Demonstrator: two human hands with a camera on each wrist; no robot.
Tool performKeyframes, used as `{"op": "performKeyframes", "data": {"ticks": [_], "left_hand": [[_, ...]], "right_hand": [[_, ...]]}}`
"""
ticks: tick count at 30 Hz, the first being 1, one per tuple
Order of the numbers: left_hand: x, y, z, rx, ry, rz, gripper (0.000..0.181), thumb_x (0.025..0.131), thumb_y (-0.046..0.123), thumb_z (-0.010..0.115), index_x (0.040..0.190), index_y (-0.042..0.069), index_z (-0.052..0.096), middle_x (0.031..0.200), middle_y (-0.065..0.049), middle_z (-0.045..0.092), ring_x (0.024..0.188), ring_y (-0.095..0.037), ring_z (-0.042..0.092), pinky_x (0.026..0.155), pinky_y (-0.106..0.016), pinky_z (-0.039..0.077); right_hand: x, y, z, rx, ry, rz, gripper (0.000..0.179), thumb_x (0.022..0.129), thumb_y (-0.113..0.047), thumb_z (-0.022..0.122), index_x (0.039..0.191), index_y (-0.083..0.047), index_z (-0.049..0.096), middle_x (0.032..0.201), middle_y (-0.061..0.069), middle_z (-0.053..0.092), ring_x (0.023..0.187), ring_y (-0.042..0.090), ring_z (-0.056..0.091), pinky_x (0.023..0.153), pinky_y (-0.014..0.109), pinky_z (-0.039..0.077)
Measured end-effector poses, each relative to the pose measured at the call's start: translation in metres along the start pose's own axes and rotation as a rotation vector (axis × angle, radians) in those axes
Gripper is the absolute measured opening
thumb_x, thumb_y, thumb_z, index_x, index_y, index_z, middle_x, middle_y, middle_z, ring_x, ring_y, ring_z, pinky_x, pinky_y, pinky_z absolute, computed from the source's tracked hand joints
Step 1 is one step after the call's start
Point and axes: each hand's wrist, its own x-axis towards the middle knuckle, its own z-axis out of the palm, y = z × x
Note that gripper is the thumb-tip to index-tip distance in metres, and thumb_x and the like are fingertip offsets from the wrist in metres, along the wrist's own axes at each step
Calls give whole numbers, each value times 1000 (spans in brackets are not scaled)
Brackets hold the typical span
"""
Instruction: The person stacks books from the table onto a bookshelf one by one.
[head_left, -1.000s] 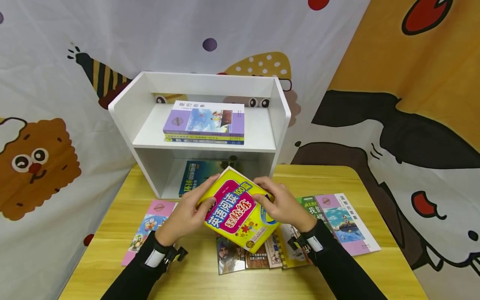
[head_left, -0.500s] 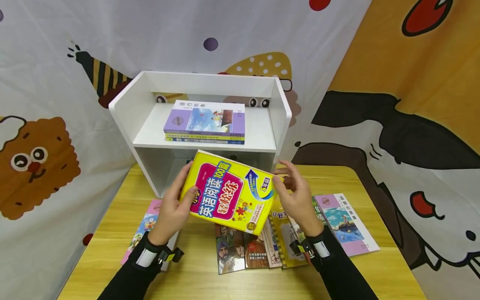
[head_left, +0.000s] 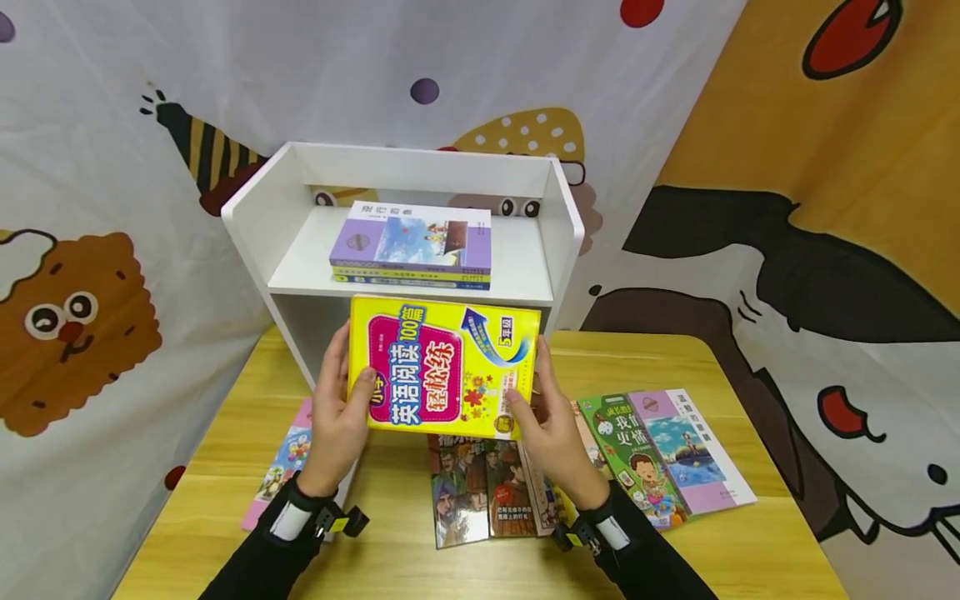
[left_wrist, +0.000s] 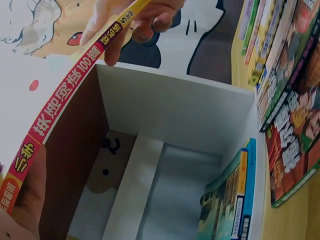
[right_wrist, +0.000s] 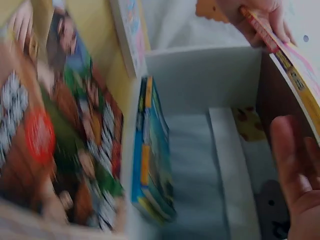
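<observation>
- 1 pink-edged book (head_left: 283,462) lies on the bench (head_left: 397,567), partly hidden by the left sleeve (head_left: 258,542); a low sweep of that sleeve could drag it askew.
- Left hand (head_left: 335,421): fingers behind, thumb across the cover, gripping the left end of the yellow book (head_left: 444,367). Letting go early would probably tip that end down.
- The stack (head_left: 412,246), at least 3 spines, sits close to the front of the white bookshelf's (head_left: 568,217) upper level; a careless lift could knock it.
- The yellow book hangs in the air before the lower compartment, blocking the head view of the blue-spined books (left_wrist: 237,195) inside; pushing in blind could shove them back.
- Comic books (head_left: 465,492) overlap on the bench below; setting weight on their glossy covers might make them slide.
- Right hand (head_left: 557,433): thumb on the cover, fingers behind, holding the right end; a lopsided grip could twist the book.
- The green book (head_left: 637,458), just beside a purple-and-white book (head_left: 690,450), could be nudged by the right sleeve (head_left: 652,550).
</observation>
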Motion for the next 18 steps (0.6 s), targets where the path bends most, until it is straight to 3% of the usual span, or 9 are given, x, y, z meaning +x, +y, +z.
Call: {"op": "performKeyframes", "data": {"ticks": [6,11,16,18], "left_hand": [[-4,0,-1,-22,2,-32,64,95,-2,43,149,20,18,139,-15,42,104,-37,55,74,-36,56],[-6,-3,-4,-13,-12,-67,65,95,0,44,150,22,16,136,-15,44,104,-36,55,74,-36,56],[-4,-5,-6,10,-65,-117,67,96,4,46,150,24,12,134,-13,47,101,-33,58,74,-38,56],[-3,-6,-8,4,-89,-130,68,96,4,46,150,25,10,134,-14,46,101,-32,59,73,-39,56]], "right_hand": [[0,6,9,217,-14,83,74,99,-7,40,149,-34,-7,139,13,43,103,35,58,60,47,56],[0,12,11,239,-4,95,72,99,-8,41,150,-32,-4,133,16,48,97,36,61,50,48,55],[2,11,9,249,17,101,71,99,-8,41,150,-31,-2,130,18,50,90,38,62,43,51,51],[4,9,7,262,22,103,70,99,-7,41,150,-30,0,130,19,50,92,39,61,46,53,52]]}}
